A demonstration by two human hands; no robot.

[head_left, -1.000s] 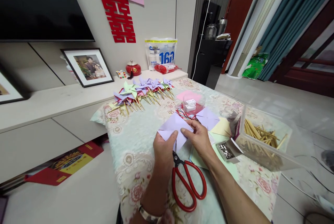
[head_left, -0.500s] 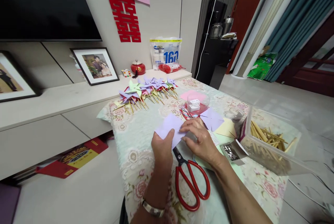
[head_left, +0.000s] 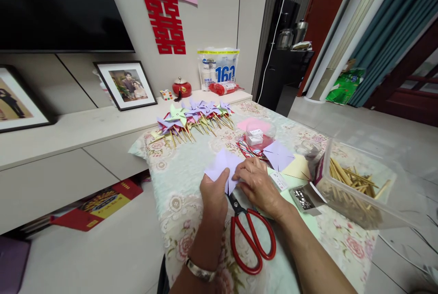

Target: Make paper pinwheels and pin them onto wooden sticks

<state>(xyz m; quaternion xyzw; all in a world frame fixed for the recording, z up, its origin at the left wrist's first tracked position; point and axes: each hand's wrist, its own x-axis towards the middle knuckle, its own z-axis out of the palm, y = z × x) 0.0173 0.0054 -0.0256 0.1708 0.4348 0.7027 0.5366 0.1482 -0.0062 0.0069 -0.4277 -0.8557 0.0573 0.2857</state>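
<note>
My left hand (head_left: 214,192) and my right hand (head_left: 257,184) both pinch a lilac paper square (head_left: 222,162) over the floral tablecloth (head_left: 191,170). The paper is cut into flaps, and my right fingers press one flap toward its middle. Red-handled scissors (head_left: 251,234) lie shut on the cloth just below my hands. A second lilac cut square (head_left: 278,154) rests to the right, on yellow and green sheets (head_left: 297,167).
Several finished paper pinwheels (head_left: 195,118) on sticks lie at the table's far end. A clear box of wooden sticks (head_left: 356,184), a small box of pins (head_left: 303,198) and a round clear tub (head_left: 257,135) stand at right. A low cabinet (head_left: 68,148) runs along the left.
The camera view shifted slightly. My right hand has slid left across the lilac paper, folding a flap inward. My left hand keeps its grip on the near corner.
</note>
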